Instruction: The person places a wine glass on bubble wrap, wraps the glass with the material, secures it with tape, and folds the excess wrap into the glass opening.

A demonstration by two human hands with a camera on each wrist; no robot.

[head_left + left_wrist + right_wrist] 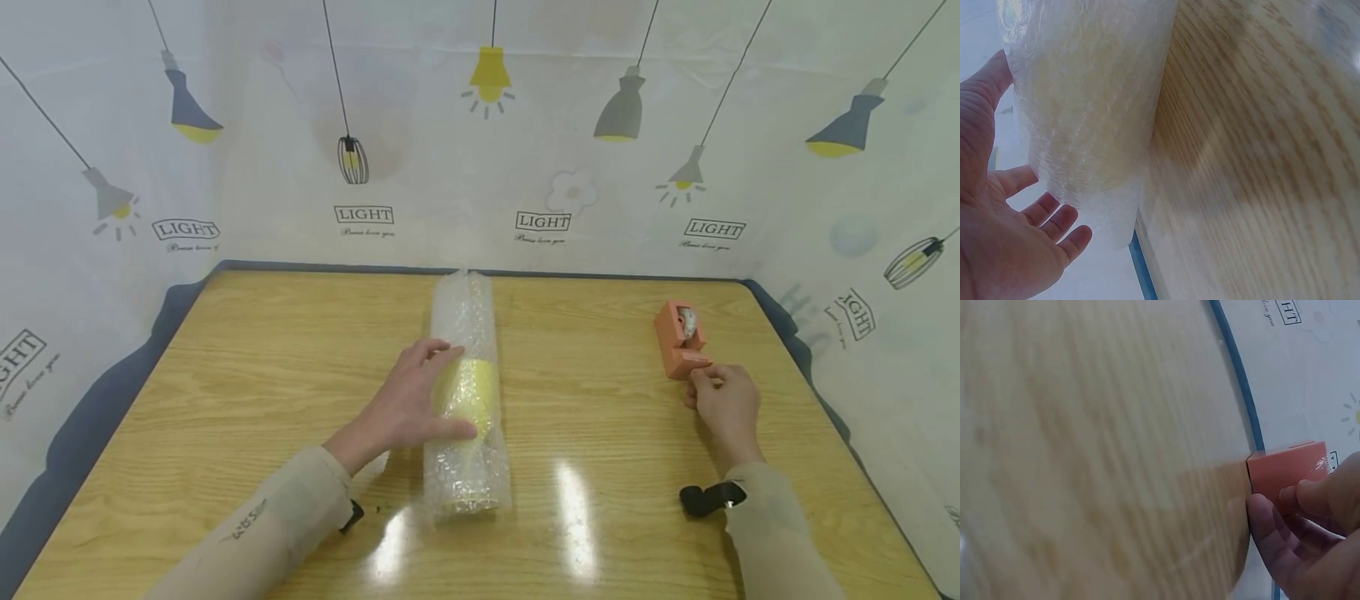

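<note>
A long bundle of clear bubble wrap lies lengthwise on the table, with something yellow inside whose shape I cannot make out. My left hand rests against its left side, thumb and fingers spread; in the left wrist view the loose fingertips touch the wrap. On the right stands an orange tape dispenser with a roll of clear tape. At its front end my right hand has thumb and fingers curled in a pinch, apparently on the tape's end; the strip is hard to see.
The wooden table has a dark blue border at its back and sides. Behind it hangs a pale cloth printed with lamps. A dark strap is by my right wrist.
</note>
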